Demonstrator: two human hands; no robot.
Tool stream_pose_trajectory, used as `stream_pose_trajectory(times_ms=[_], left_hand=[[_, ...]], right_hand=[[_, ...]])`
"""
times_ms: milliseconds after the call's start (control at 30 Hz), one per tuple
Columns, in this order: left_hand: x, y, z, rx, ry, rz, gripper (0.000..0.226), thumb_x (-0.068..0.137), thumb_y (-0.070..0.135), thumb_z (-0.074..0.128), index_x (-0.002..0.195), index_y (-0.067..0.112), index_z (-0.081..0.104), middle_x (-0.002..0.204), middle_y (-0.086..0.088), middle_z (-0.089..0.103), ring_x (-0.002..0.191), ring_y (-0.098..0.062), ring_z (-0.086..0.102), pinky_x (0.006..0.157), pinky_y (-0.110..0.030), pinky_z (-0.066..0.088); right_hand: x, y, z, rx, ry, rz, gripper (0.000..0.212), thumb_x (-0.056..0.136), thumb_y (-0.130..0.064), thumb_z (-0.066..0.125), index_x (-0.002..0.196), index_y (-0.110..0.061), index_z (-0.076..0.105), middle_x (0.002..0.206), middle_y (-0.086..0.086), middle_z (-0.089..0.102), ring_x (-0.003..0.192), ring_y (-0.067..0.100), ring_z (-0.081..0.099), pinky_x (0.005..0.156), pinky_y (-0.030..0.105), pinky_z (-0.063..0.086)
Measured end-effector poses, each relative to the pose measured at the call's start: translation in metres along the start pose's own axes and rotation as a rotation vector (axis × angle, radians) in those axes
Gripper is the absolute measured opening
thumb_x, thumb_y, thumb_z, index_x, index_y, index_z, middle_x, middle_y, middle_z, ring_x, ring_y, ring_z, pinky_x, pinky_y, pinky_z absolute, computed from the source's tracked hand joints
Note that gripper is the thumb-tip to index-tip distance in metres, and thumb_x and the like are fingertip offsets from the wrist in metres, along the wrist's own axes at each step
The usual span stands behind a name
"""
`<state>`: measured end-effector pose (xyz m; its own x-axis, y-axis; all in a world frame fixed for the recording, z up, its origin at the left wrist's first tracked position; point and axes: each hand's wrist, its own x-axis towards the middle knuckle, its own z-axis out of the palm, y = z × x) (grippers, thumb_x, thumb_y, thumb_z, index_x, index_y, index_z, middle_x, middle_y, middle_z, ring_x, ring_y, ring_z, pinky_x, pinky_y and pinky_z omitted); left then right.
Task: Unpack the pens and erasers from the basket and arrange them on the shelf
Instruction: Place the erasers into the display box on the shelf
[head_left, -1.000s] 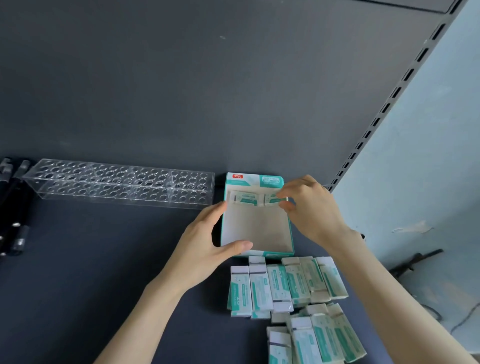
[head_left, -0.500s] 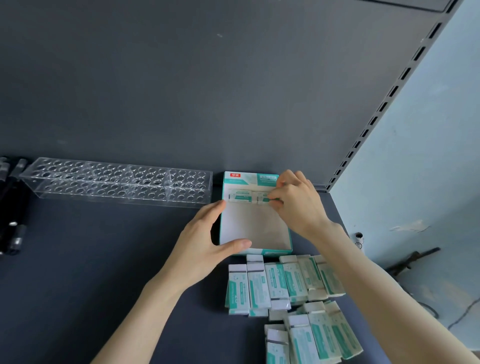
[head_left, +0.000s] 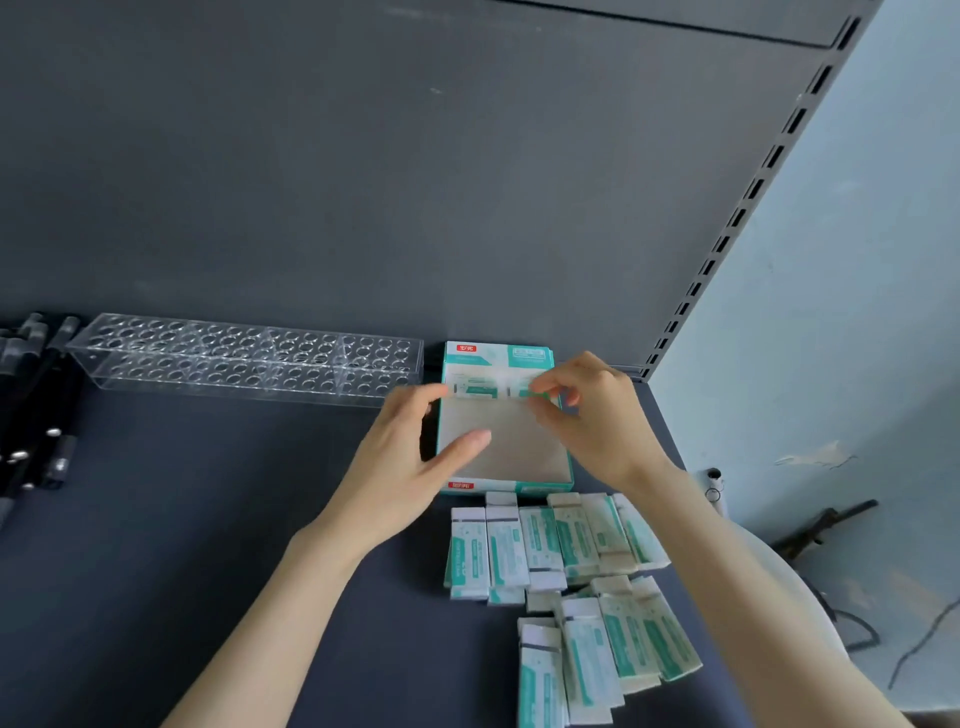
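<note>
The eraser (head_left: 515, 391) pinched in your right hand (head_left: 597, 426) should feel light and stiff, so hold its long sides; your relaxed left hand (head_left: 400, 467) steadies the box (head_left: 511, 452).

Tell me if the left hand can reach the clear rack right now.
Probably yes: the left hand rests flat-fingered beside the box, holding nothing, and only bare shelf lies between it and the rack.

Dark shelf (head_left: 208, 519), clear rack (head_left: 244, 358), open box (head_left: 514, 447), wrapped erasers (head_left: 545, 545) (loose), black pens (head_left: 31, 415)
</note>
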<state>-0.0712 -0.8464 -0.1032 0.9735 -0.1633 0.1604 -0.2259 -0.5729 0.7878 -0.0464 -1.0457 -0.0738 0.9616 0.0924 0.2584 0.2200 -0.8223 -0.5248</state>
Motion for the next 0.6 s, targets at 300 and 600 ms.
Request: stream_pose_trajectory(times_ms=[300,600], left_hand=[[-0.068,0.007,-0.008,-0.016,-0.117,0.081,0.049,0.068,0.060,0.063,0.110,0.035,0.062,0.105,0.022,0.051,0.103,0.004,0.050,0.085,-0.007,0.036],[-0.076,0.001,-0.003,-0.072,-0.139,-0.008,0.052,0.072,0.048,0.074,0.119,0.032,0.058,0.110,0.022,0.050,0.104,0.002,0.048,0.082,-0.006,0.035]], right_hand=[[-0.090,-0.027,-0.019,-0.022,-0.326,-0.128,0.049,0.075,-0.046,0.072,0.120,-0.031,0.061,0.112,-0.015,0.043,0.103,0.010,0.033,0.094,0.020,0.026],[-0.090,-0.026,-0.011,-0.144,-0.381,-0.166,0.058,0.079,-0.052,0.064,0.132,-0.041,0.046,0.117,-0.018,0.032,0.103,0.006,0.021,0.084,0.018,0.012]])
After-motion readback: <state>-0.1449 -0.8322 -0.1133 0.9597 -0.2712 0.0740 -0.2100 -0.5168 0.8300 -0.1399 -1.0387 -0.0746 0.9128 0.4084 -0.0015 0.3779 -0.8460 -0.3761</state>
